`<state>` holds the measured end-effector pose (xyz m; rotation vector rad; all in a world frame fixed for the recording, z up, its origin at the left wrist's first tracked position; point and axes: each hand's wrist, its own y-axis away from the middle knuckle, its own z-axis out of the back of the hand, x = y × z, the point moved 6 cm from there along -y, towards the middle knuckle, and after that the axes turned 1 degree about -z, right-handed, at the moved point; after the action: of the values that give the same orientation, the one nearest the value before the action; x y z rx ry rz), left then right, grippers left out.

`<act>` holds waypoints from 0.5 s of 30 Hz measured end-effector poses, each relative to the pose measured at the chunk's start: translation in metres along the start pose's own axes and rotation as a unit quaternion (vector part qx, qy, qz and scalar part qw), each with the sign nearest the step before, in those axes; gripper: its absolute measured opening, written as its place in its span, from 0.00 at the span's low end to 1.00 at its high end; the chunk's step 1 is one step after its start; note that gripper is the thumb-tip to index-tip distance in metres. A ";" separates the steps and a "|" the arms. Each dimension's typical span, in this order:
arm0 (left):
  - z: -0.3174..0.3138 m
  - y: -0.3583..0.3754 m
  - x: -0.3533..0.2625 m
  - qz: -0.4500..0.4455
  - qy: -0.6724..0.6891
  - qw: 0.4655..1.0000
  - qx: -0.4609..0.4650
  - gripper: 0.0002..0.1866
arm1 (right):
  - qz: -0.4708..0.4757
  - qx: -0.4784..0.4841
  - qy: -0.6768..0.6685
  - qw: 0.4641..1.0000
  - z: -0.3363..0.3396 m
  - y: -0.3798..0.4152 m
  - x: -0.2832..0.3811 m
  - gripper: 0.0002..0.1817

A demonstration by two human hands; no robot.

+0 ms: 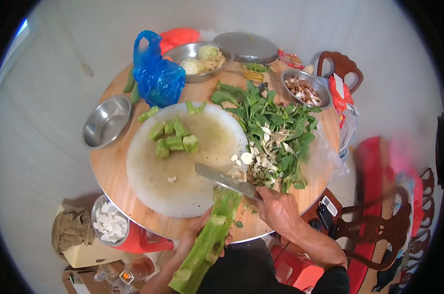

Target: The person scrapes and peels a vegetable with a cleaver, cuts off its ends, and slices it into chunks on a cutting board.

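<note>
My left hand (196,228) is wrapped round a thick green vegetable stalk (208,245), which slants up from the front of my body to the table edge. In my right hand (276,207) is a kitchen knife (221,177), gripped by the handle. Its wide blade lies across the upper end of the stalk and points left over the round white cutting board (153,198). Several cut green stalk chunks (174,142) rest toward the back of the board. Right of the board lies a heap of leafy greens (266,115), with pale peelings (267,152) on its near side.
An empty metal bowl (107,121) stands at left beside a blue plastic bag (157,76). Behind are a metal basin (192,50) of vegetables and a bowl of sliced pieces (304,89). A bowl of white chunks (110,223) sits below the table edge; a wooden chair (378,223) is at right.
</note>
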<state>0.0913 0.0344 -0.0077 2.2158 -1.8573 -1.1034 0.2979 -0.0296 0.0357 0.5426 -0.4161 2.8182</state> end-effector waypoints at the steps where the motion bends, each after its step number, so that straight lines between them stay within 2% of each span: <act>1: -0.003 0.002 -0.002 -0.016 0.001 1.000 0.006 0.39 | -0.008 -0.002 0.003 1.000 0.005 0.002 0.004 0.15; 2: -0.007 0.001 -0.007 -0.037 0.002 0.999 0.014 0.39 | -0.006 -0.004 0.005 1.000 0.013 0.001 0.010 0.15; 3: -0.009 0.001 -0.009 -0.038 0.004 0.999 0.013 0.39 | -0.035 -0.024 -0.084 0.996 0.022 0.002 0.014 0.15; 4: -0.010 0.002 -0.011 -0.040 -0.003 0.999 -0.003 0.35 | -0.064 -0.042 -0.174 0.982 0.027 0.003 0.015 0.16; 5: -0.009 0.003 -0.012 -0.040 -0.012 0.999 -0.019 0.31 | -0.064 -0.040 -0.176 0.981 0.026 0.005 0.016 0.16; 7: -0.006 0.003 -0.011 -0.023 -0.008 0.999 -0.033 0.32 | 0.072 -0.164 -0.155 0.971 0.043 0.010 0.032 0.14; 8: -0.005 0.002 -0.009 -0.006 -0.004 0.999 -0.045 0.32 | 0.072 -0.167 -0.152 0.972 0.035 0.009 0.026 0.14; 10: -0.006 0.001 -0.007 -0.025 -0.020 0.999 -0.036 0.32 | -0.042 0.020 -0.014 0.999 -0.011 0.003 -0.003 0.13; 12: -0.004 -0.002 -0.012 -0.053 -0.034 0.997 -0.033 0.32 | -0.045 0.033 0.004 0.998 -0.011 -0.002 -0.008 0.13; 14: -0.003 0.001 -0.009 -0.035 0.000 0.999 -0.008 0.35 | -0.058 0.030 0.013 0.998 -0.012 0.004 -0.003 0.13; 15: -0.007 -0.003 -0.014 -0.043 -0.001 0.999 -0.002 0.35 | -0.062 0.022 0.024 0.998 -0.012 0.003 -0.002 0.07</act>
<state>0.0972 0.0444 0.0027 2.3137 -1.7736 -1.1225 0.2949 -0.0285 0.0238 0.4921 -0.3013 2.7201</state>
